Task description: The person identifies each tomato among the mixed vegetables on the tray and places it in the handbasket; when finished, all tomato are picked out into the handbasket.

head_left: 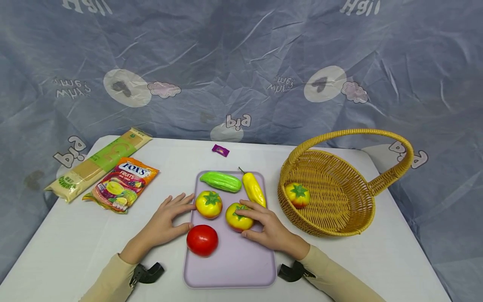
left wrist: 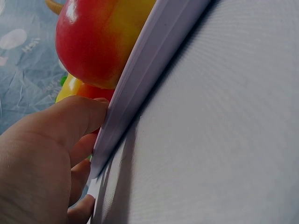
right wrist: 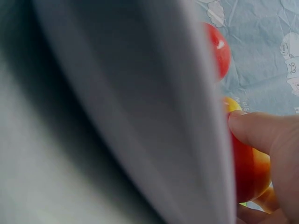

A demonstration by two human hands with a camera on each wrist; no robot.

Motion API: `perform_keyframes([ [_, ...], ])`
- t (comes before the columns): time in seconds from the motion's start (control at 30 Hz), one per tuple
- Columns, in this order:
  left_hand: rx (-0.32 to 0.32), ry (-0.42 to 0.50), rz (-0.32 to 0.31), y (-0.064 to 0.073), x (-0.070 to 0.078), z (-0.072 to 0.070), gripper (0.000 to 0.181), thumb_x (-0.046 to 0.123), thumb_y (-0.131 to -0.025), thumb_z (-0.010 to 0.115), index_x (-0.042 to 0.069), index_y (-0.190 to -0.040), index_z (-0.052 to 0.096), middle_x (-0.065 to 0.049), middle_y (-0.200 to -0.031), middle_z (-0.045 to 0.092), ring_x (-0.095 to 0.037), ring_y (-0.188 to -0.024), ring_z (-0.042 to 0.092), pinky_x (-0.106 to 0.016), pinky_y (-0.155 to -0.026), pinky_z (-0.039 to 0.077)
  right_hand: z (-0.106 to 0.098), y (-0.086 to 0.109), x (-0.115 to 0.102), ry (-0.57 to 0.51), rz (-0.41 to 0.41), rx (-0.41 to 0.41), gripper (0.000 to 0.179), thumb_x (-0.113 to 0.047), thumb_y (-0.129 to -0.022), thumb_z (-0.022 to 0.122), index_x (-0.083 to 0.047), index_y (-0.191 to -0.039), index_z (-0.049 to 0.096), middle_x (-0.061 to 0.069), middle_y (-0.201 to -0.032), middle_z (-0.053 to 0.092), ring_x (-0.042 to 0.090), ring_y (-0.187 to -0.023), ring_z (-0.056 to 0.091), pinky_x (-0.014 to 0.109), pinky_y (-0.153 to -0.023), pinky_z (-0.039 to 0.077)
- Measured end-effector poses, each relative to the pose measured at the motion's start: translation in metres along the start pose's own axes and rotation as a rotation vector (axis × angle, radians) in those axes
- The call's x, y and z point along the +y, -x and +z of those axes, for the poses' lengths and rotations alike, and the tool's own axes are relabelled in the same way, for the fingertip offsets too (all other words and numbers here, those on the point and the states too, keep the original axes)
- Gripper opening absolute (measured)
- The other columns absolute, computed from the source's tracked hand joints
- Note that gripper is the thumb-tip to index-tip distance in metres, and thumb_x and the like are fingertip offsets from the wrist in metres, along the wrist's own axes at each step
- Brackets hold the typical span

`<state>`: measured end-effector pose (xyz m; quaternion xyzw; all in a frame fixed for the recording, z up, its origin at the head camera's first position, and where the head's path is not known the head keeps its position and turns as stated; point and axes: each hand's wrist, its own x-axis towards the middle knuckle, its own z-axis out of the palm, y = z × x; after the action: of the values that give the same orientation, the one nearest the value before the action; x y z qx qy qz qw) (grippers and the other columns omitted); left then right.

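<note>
While a blue-grey printed cloth (head_left: 241, 54) is hanging at the back, a white table (head_left: 75, 247) is stretching out below it. With twelve at the far edge, a wicker basket (head_left: 330, 201) is standing at two o'clock from the centre of a lilac tray (head_left: 230, 268), which is lying flat. A long tan-and-green packet (head_left: 99, 163) is lying at ten o'clock, an orange candy bag (head_left: 122, 184) overlapping its near side. The right hand (head_left: 271, 226) is gripping a yellow-red fruit (head_left: 233, 221) just off the tray's middle, towards one o'clock. The left hand (head_left: 166, 220) is resting at the tray's nine o'clock rim, fingers spread and relaxed; whether its thumb is touching the red fruit (head_left: 202, 240) at eight is hard to tell. On the tray, a green vegetable (head_left: 221, 181) is lying just before twelve, a yellow pepper (head_left: 253, 189) at one, and a second yellow-red fruit (head_left: 207, 206) between ten and eleven. Another yellow-red fruit (head_left: 296, 198) is sitting inside the basket at its nine o'clock wall. Beyond the tray, at twelve, a small purple packet (head_left: 220, 150) is lying.
</note>
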<state>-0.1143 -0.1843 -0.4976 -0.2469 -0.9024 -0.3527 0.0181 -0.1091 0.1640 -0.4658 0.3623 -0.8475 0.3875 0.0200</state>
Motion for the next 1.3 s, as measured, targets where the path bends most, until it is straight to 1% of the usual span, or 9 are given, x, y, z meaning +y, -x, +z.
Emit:
perform_keyframes([
  [0.3,0.002,0.003,-0.003,0.001,-0.001,0.001,0.047,0.028,-0.084,0.078,0.015,-0.128,0.070,-0.011,-0.153,0.054,-0.045,-0.145,0.043,-0.073,-0.119,0.019,-0.001,0.000,-0.001,0.009,-0.017,-0.002,0.053,-0.013,-0.081,0.085,-0.013,-0.131,0.069,0.019,-0.148,0.056,0.034,-0.136,0.057,0.044,-0.111,0.050],
  [0.4,0.002,0.004,-0.003,0.001,0.000,0.001,0.046,0.028,-0.084,0.078,0.015,-0.128,0.070,-0.012,-0.153,0.054,-0.045,-0.145,0.044,-0.074,-0.119,0.019,-0.003,0.000,-0.002,0.009,-0.022,0.002,0.052,-0.013,-0.081,0.085,-0.013,-0.130,0.069,0.019,-0.148,0.056,0.034,-0.136,0.057,0.040,-0.112,0.050],
  [0.5,0.002,0.004,-0.004,0.002,0.000,0.000,0.047,0.028,-0.084,0.078,0.015,-0.128,0.070,-0.012,-0.153,0.054,-0.046,-0.145,0.044,-0.074,-0.119,0.020,-0.005,0.000,-0.004,0.021,-0.043,0.016,0.053,-0.012,-0.079,0.086,-0.013,-0.130,0.069,0.020,-0.147,0.056,0.035,-0.134,0.058,0.039,-0.112,0.050],
  [0.67,0.005,0.001,-0.004,0.002,-0.001,0.000,0.046,0.028,-0.084,0.078,0.015,-0.128,0.070,-0.012,-0.153,0.055,-0.045,-0.145,0.044,-0.074,-0.119,0.020,-0.008,0.000,-0.005,0.020,-0.051,0.035,0.055,-0.012,-0.078,0.087,-0.013,-0.129,0.069,0.020,-0.146,0.057,0.036,-0.134,0.058,0.035,-0.114,0.048],
  [0.9,0.005,0.005,-0.006,0.002,-0.001,0.000,0.047,0.027,-0.083,0.078,0.015,-0.128,0.070,-0.011,-0.153,0.054,-0.045,-0.145,0.043,-0.074,-0.119,0.019,-0.013,0.000,-0.007,0.025,-0.047,0.035,0.054,-0.014,-0.078,0.087,-0.013,-0.129,0.069,0.020,-0.146,0.058,0.035,-0.135,0.058,0.037,-0.115,0.047],
  [1.03,0.004,0.004,-0.007,0.002,-0.001,0.000,0.047,0.027,-0.083,0.078,0.016,-0.128,0.070,-0.011,-0.153,0.054,-0.045,-0.145,0.043,-0.074,-0.119,0.019,-0.022,0.000,-0.014,0.050,-0.052,0.023,0.054,-0.016,-0.079,0.087,-0.015,-0.130,0.069,0.018,-0.146,0.058,0.033,-0.135,0.058,0.039,-0.115,0.047],
  [1.17,0.005,0.002,-0.004,0.001,-0.001,0.000,0.047,0.027,-0.084,0.078,0.016,-0.128,0.070,-0.011,-0.153,0.054,-0.045,-0.145,0.043,-0.074,-0.119,0.020,-0.037,0.002,-0.023,0.081,-0.059,0.025,0.055,-0.017,-0.079,0.087,-0.016,-0.130,0.069,0.015,-0.147,0.058,0.033,-0.134,0.058,0.041,-0.113,0.049],
  [1.23,0.004,0.004,-0.002,0.001,-0.001,0.000,0.047,0.027,-0.084,0.078,0.016,-0.128,0.070,-0.011,-0.153,0.054,-0.045,-0.145,0.044,-0.074,-0.119,0.020,-0.045,0.004,-0.026,0.100,-0.052,0.036,0.055,-0.017,-0.078,0.087,-0.017,-0.130,0.070,0.013,-0.147,0.059,0.033,-0.134,0.059,0.037,-0.111,0.050],
  [1.3,0.003,0.004,0.001,0.000,-0.001,0.000,0.047,0.027,-0.084,0.078,0.016,-0.128,0.070,-0.011,-0.153,0.054,-0.045,-0.145,0.044,-0.074,-0.119,0.020,-0.053,0.007,-0.027,0.109,-0.051,0.050,0.055,-0.016,-0.078,0.088,-0.017,-0.130,0.070,0.012,-0.147,0.059,0.033,-0.133,0.059,0.029,-0.110,0.050],
])
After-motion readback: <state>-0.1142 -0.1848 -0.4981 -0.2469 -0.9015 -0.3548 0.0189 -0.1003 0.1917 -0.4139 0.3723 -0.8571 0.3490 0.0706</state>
